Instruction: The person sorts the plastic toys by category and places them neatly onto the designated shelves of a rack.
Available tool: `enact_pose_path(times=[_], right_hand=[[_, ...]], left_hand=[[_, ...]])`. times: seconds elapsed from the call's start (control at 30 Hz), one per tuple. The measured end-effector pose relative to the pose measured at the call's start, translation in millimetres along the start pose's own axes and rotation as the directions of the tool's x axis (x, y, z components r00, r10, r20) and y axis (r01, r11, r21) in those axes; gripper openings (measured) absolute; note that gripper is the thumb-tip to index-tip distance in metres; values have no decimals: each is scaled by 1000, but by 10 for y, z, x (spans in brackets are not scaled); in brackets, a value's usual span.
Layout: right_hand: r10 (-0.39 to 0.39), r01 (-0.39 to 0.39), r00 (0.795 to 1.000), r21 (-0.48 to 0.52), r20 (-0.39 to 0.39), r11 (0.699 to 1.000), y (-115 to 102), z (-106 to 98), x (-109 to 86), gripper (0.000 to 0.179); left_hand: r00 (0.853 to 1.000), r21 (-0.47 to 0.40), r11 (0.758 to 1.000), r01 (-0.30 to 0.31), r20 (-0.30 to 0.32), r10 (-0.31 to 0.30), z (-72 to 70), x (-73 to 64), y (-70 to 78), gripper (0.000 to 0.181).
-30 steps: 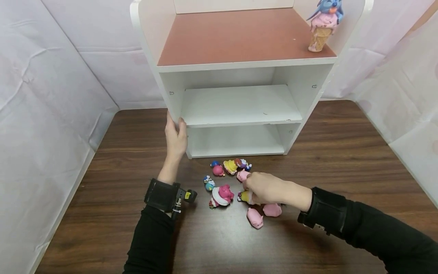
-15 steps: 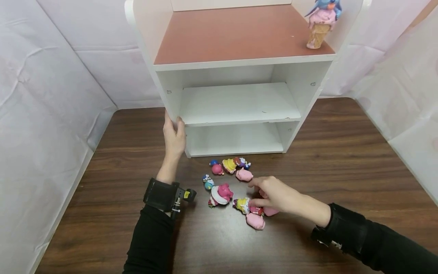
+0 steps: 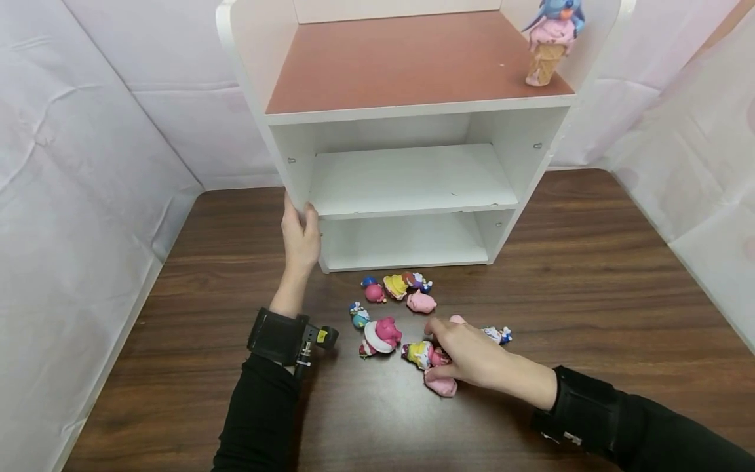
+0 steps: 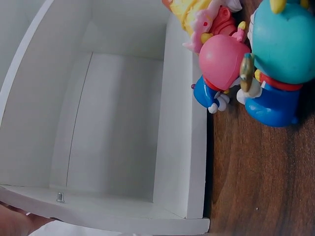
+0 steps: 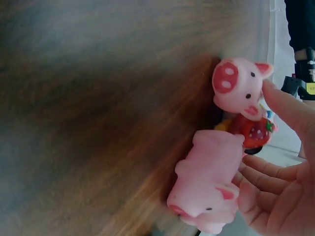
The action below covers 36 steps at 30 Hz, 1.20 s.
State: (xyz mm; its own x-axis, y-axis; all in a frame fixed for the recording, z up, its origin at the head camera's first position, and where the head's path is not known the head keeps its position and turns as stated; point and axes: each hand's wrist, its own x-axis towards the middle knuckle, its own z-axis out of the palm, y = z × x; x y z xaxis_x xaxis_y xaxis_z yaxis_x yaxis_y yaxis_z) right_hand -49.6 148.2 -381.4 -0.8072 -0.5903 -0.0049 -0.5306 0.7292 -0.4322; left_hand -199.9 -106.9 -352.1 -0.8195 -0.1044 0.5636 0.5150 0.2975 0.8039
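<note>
Along the outer left side of the white shelf unit (image 3: 413, 211), my left hand (image 3: 301, 242) rests with straight fingers, its thumb at the front edge. My right hand (image 3: 472, 354) is spread low over the figurines. Its thumb touches a pink toy pig (image 5: 235, 86). Other fingers lie beside a second pig (image 5: 209, 172), mostly hidden under the hand in the head view. Between the pigs shows a figurine with a strawberry-like red part (image 5: 256, 132). A yellow-dressed figurine (image 3: 417, 354) lies just left of the right hand.
A red-and-white figurine (image 3: 380, 335), a small blue one (image 3: 359, 316), a pink-and-blue one (image 3: 374, 291), a yellow-skirted one (image 3: 396, 286) and another pig (image 3: 421, 301) lie before the shelf. An ice-cream-cone figure (image 3: 551, 49) stands on the brown top shelf (image 3: 401, 62).
My right hand has drawn off the pig near the shelf and come down towards me over the front figurines. The yellow-dressed figurine has shifted slightly left and nearer. The left hand keeps its place.
</note>
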Motion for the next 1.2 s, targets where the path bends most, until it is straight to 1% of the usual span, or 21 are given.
enact_pose_path(times=[0.17, 0.3, 0.4, 0.5, 0.57, 0.67, 0.8, 0.9, 0.97, 1.0, 1.2], right_hand=[[58, -58, 998, 10, 16, 998, -29, 41, 9, 36], [43, -42, 999, 33, -5, 999, -12, 54, 13, 32], [25, -24, 1000, 69, -8, 997, 16, 41, 17, 29], [30, -30, 1000, 95, -8, 995, 46, 4, 19, 28], [40, -39, 999, 92, -14, 995, 64, -34, 23, 28], [47, -45, 998, 54, -39, 997, 87, -113, 36, 29], [40, -40, 997, -7, -63, 999, 92, -237, 69, 30], [38, -41, 998, -62, -46, 997, 72, -323, 92, 30], [35, -38, 999, -106, -27, 994, 53, -364, 110, 31], [34, -36, 999, -127, -18, 991, 42, -379, 120, 31], [14, -7, 999, -229, 28, 974, 0, -365, 193, 29]], left_hand=[[1000, -9, 1000, 8, 6, -8, -3, -6, 7, 47], [1000, -9, 1000, 25, 12, -25, -1, -10, 7, 47], [999, -5, 999, 32, 14, -32, 3, -14, -2, 47], [1000, -10, 1000, 27, 15, -27, 7, -16, -11, 47], [1000, -10, 1000, 25, 18, -25, 9, -12, -9, 47], [1000, -15, 1000, 18, 14, -17, 5, -7, 22, 47], [1000, -30, 999, 18, 9, -17, -8, -18, 205, 46], [1000, -33, 999, 27, 10, -26, -18, -32, 325, 46], [1000, -31, 999, 29, 12, -28, -19, -33, 327, 45], [1000, -29, 999, 26, 13, -26, -19, -31, 302, 45], [1000, -20, 1000, 20, 8, -20, -4, -3, 48, 46]])
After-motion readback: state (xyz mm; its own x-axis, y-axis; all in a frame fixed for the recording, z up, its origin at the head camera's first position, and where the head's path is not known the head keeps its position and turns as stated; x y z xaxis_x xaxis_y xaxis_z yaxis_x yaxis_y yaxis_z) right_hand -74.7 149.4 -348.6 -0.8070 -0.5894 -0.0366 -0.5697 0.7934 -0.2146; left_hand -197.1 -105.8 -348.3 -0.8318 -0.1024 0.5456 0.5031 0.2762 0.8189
